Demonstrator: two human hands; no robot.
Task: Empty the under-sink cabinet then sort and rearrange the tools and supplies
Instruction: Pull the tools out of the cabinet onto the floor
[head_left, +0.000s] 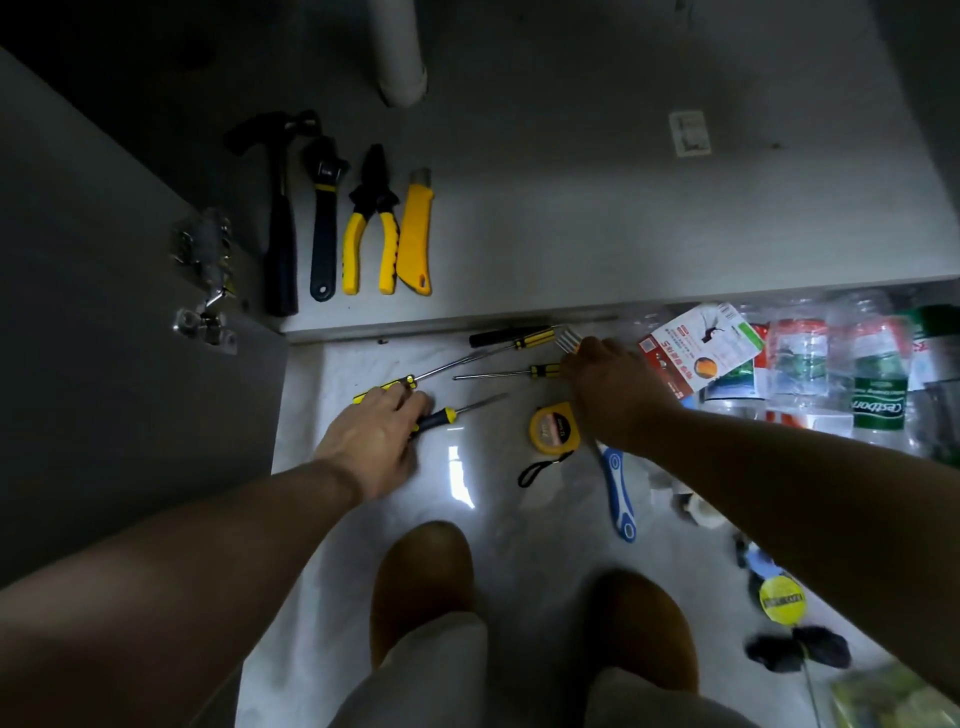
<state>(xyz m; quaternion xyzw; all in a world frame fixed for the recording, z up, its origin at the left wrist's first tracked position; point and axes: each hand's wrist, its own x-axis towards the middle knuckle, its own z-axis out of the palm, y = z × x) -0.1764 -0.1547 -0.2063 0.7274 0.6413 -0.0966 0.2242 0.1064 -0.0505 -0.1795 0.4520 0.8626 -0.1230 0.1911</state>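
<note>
Gripped in the left hand (371, 441) is the black-and-yellow handle of a short screwdriver (439, 415), down on the pale floor (498, 499) just outside the cabinet (571, 208). That hand's fingertips are also laid on the yellow handle of a long screwdriver (457, 365).

Right hand (618, 395) is draped over the handle end of a thin screwdriver (543, 370), but the fingers are hidden, so whether anything's actually grasped can't be told tbh. A fourth screwdriver (511, 336) is lying by the cabinet edge.

A yellow tape measure (554, 428) is parked between the hands, print too small to be read.

Inside the cabinet, a hammer (280, 218), wrench (324, 218), pliers (369, 228) and utility knife (415, 234) are lined up side by side.

"Cestbon" can be read on a green-labelled bottle (878, 405) off to the right. It's near a red-and-white packet (701, 348) whose print isn't legible.
</note>
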